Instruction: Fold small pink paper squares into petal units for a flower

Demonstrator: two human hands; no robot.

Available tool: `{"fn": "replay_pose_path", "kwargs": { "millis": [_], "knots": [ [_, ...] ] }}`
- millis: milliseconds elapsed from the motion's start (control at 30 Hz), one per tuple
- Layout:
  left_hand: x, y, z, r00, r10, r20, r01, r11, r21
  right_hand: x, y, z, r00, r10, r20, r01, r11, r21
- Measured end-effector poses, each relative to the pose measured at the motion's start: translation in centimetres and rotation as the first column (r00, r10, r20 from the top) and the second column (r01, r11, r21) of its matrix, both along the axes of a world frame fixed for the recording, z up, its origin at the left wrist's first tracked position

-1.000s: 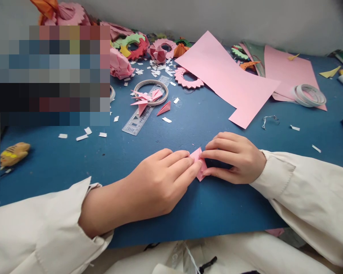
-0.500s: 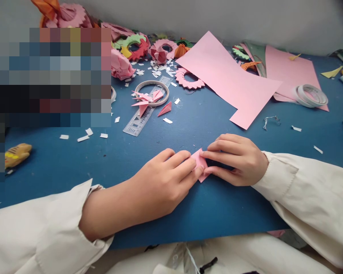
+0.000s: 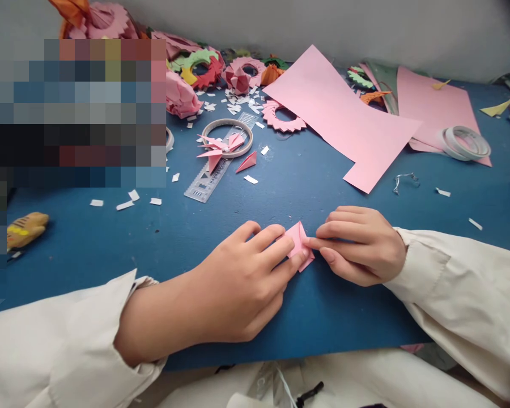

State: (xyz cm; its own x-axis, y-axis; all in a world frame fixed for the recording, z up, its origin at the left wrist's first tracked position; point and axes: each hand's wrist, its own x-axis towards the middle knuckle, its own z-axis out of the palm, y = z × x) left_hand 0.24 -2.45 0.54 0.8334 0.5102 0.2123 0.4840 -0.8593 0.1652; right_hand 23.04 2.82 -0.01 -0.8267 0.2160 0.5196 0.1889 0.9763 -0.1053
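A small folded piece of pink paper (image 3: pixel 298 231) lies on the blue table with a crease running down its right part. My left hand (image 3: pixel 255 277) is closed over its left side, fingertips pressing it against the tabletop. From the right, my right hand (image 3: pixel 361 245) reaches the paper's edge with an outstretched index fingertip. Its thumb is apart from the paper, and the other fingers are bent loosely. Part of the paper is hidden under my left fingers.
A clear ruler (image 3: pixel 202 184), a tape roll (image 3: pixel 249 136) and pink folded pieces (image 3: pixel 247 162) lie ahead. Beyond them is a large pink sheet (image 3: pixel 344 116). More tape rolls (image 3: pixel 467 141) sit at right. White paper scraps (image 3: pixel 125 205) are scattered about. Blurred blocks cover the left.
My right hand has drawn slightly right and down, its thumb leaving the paper while the index fingertip touches the edge. My left hand stays on the paper, which shows more of its surface.
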Motion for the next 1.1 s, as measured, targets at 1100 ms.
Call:
{"fn": "replay_pose_path", "kwargs": {
  "millis": [1100],
  "knots": [
    [-0.09,0.54,-0.24,1.000,-0.015,-0.015,0.017,0.995,0.099,0.05,-0.24,-0.26,0.974,-0.205,0.096,0.192,0.972,0.134]
  ]
}}
